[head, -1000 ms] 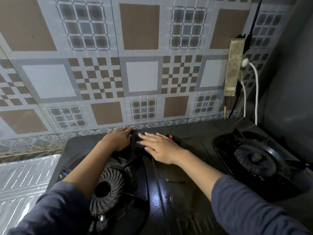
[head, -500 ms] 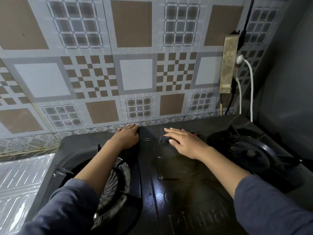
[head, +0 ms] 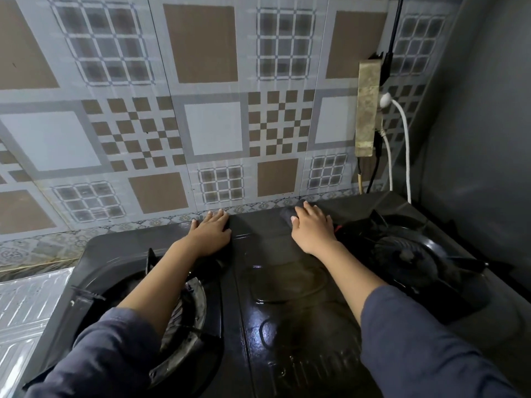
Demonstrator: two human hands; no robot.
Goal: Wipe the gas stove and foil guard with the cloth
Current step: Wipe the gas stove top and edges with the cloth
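Two burners flank my arms: left burner (head: 195, 305) under my left forearm, right burner (head: 402, 254) just beside my right hand (head: 313, 232), which presses the dark cloth (head: 288, 216) flat, fingers straight, at the gas stove (head: 258, 237) rear edge. My left hand (head: 211, 235) rests flat on the stove. The foil guard (head: 26, 305) lies left; a tiled wall (head: 212, 127) stands behind.

My right hand (head: 311, 229) covers most of the cloth (head: 288, 216) at the stove's (head: 258, 234) far edge. My left forearm (head: 161, 278) hides part of the left burner (head: 191, 317). The foil guard (head: 26, 305) is cut off at the left.
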